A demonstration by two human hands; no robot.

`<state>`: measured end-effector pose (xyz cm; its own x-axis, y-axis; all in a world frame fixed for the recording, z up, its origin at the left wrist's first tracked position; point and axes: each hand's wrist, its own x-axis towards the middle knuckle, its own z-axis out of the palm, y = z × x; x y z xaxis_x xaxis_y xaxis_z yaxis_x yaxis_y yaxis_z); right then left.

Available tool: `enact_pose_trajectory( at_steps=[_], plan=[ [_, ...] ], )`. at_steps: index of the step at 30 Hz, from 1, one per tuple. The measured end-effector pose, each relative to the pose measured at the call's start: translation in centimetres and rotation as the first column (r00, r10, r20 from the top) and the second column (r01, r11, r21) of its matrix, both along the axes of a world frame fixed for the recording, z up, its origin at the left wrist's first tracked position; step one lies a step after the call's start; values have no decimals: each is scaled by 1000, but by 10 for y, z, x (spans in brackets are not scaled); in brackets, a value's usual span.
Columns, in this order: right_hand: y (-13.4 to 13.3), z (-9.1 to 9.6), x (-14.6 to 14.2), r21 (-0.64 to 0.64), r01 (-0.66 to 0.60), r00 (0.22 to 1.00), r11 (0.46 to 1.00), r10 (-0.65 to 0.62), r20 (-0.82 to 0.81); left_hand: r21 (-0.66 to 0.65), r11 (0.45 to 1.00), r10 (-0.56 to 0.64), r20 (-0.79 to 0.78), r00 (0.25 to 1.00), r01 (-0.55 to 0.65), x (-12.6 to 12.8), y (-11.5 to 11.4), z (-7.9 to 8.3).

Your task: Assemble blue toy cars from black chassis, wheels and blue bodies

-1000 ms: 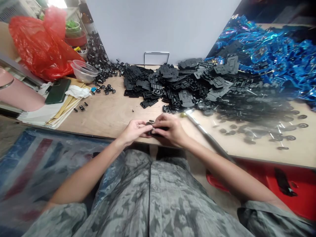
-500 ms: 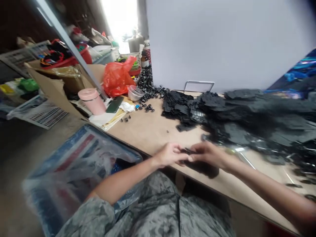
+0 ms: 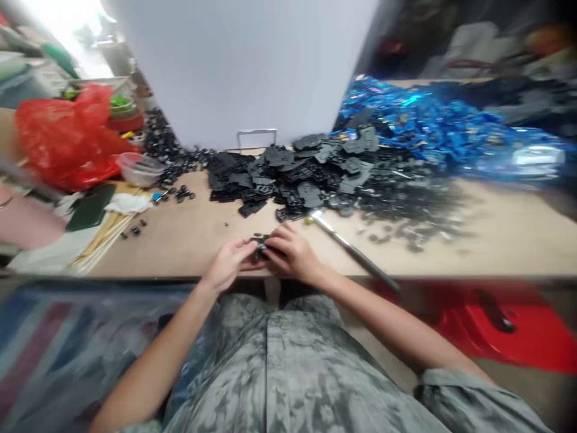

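Note:
At the table's front edge, my left hand [image 3: 231, 260] and my right hand [image 3: 291, 252] meet around a small dark plastic part [image 3: 258, 251]. Fingers of both hands are closed on it, and they hide much of its shape. Just beyond them lies a heap of flat black plastic pieces [image 3: 311, 193]. To the right of my right hand, a long metal-coloured bar [image 3: 356, 252] rests slantwise on the tabletop [image 3: 189, 240].
Small black parts [image 3: 174, 162] are piled at the left back, near a clear plastic bowl [image 3: 140, 169] and a red bag [image 3: 74, 138]. A white panel [image 3: 252, 66] stands behind. Blue shiny packets [image 3: 433, 123] lie at the right back. A red stool [image 3: 536, 331] is below right.
My view has swung to the right, bringing the blue packets and red stool into sight. Both hands are still together, and the dark part between them now shows less.

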<state>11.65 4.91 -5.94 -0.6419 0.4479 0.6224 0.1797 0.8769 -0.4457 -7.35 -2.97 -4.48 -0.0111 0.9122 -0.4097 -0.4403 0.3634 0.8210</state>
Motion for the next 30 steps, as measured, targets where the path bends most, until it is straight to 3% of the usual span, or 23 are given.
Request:
enact_pose_trajectory(
  at_steps=[3, 8, 9, 11, 13, 14, 16, 19, 22, 26, 28, 30],
  plan=[
    [-7, -4, 1, -4, 10, 1000, 1000, -10, -15, -6, 998, -59, 6, 998, 60, 4, -2, 7],
    [1, 14, 30, 80, -110, 982, 991, 96, 161, -137, 935, -323, 58, 944, 328, 13, 8, 16],
    [5, 19, 44, 94, -70, 988, 993, 55, 146, -159, 931, -325, 53, 944, 330, 15, 11, 17],
    [16, 27, 82, 92, 167, 981, 982, -175, 88, -180, 953, -239, 47, 970, 243, 21, 16, 17],
    [31, 26, 122, 104, 485, 861, 868, -495, 118, -173, 980, -86, 62, 994, 96, 26, 22, 16],
    [38, 23, 140, 141, 572, 786, 808, -589, 187, -166, 986, -13, 76, 997, 26, 29, 25, 15],
    [51, 13, 167, 172, 608, 738, 775, -631, 239, -152, 987, 73, 105, 992, -56, 35, 30, 16],
    [60, -2, 184, 189, 570, 762, 800, -600, 243, -137, 990, 52, 115, 992, -37, 46, 36, 20],
    [61, -3, 189, 183, 557, 791, 810, -585, 178, -146, 989, -14, 147, 989, 35, 59, 38, 25],
    [53, 20, 185, 101, 534, 846, 840, -530, -67, -89, 986, -118, 198, 973, 138, 76, 40, 26],
    [44, 34, 171, 73, 423, 900, 903, -409, -152, -32, 979, -190, 194, 962, 200, 83, 41, 25],
    [34, 43, 150, 112, 261, 960, 959, -245, -139, 13, 968, -249, 196, 949, 251, 89, 40, 26]
  ],
)
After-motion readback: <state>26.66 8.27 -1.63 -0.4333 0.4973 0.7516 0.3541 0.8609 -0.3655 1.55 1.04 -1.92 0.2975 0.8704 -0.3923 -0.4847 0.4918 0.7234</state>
